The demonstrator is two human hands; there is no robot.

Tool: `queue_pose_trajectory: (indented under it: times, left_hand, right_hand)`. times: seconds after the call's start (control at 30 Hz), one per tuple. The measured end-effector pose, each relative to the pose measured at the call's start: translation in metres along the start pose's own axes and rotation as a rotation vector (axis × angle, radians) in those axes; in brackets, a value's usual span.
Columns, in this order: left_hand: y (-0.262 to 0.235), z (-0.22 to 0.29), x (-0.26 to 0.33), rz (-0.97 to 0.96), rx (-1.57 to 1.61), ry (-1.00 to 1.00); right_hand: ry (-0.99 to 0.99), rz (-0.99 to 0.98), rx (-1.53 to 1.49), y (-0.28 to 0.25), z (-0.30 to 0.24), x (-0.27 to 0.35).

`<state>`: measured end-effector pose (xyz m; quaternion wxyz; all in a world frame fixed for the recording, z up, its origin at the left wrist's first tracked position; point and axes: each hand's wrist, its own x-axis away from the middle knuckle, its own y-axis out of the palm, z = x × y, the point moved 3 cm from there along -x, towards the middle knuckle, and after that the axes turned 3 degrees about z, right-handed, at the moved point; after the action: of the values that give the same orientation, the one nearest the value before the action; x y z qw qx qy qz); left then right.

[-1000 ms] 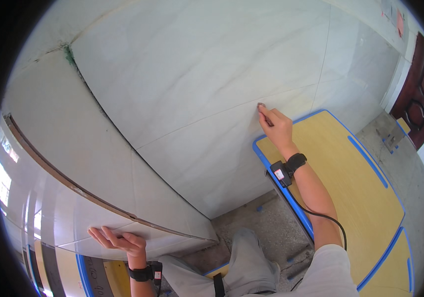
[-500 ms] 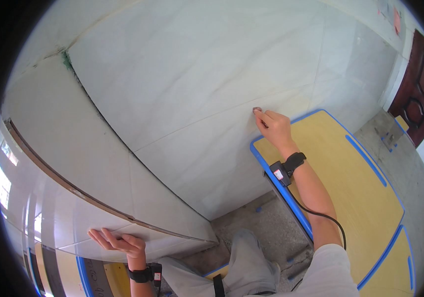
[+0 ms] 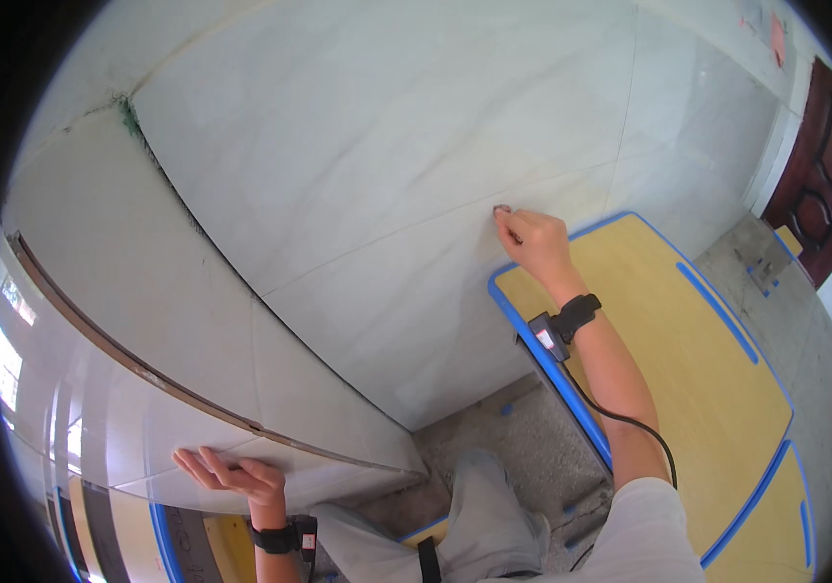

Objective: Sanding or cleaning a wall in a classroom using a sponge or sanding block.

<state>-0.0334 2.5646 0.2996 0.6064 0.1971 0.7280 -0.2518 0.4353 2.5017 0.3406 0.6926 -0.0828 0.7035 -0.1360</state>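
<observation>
Here right hand (image 3: 532,243) pinching small object (image 3: 502,209) against smooth tiled wall (image 3: 387,146); left hand (image 3: 226,473) spread flat.

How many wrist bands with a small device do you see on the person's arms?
2. One wrist band is on the right arm, near the yellow desk, with a cable. The other wrist band is on the left arm, at the lower edge.

Screen: small lit rectangle, pale with a red spot, on the black band device (image 3: 544,337) at my right wrist, near right.
Sign: small pinkish-red patch (image 3: 777,26) on the far right wall.
</observation>
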Motion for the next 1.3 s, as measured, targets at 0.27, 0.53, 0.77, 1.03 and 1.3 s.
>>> queue_pose_trajectory:
  times: [0.27, 0.53, 0.77, 1.03, 1.3]
  left_hand:
    - [0.0, -0.002, 0.002, -0.003, 0.003, -0.001]
    - [0.0, -0.002, 0.003, -0.003, 0.012, -0.007]
    - [0.0, -0.004, 0.004, 0.005, 0.0, -0.012]
    - [0.001, -0.005, 0.007, 0.011, 0.003, -0.021]
    - [0.0, -0.005, 0.007, -0.004, 0.003, -0.022]
  right_hand:
    - [0.013, -0.046, 0.009, -0.001, -0.001, -0.003]
    - [-0.002, -0.07, -0.073, 0.002, 0.006, 0.002]
    - [-0.039, -0.025, -0.019, -0.001, -0.003, -0.003]
    - [-0.187, -0.053, 0.068, 0.0, 0.0, 0.004]
    - [-0.136, -0.047, 0.016, 0.0, 0.001, 0.0]
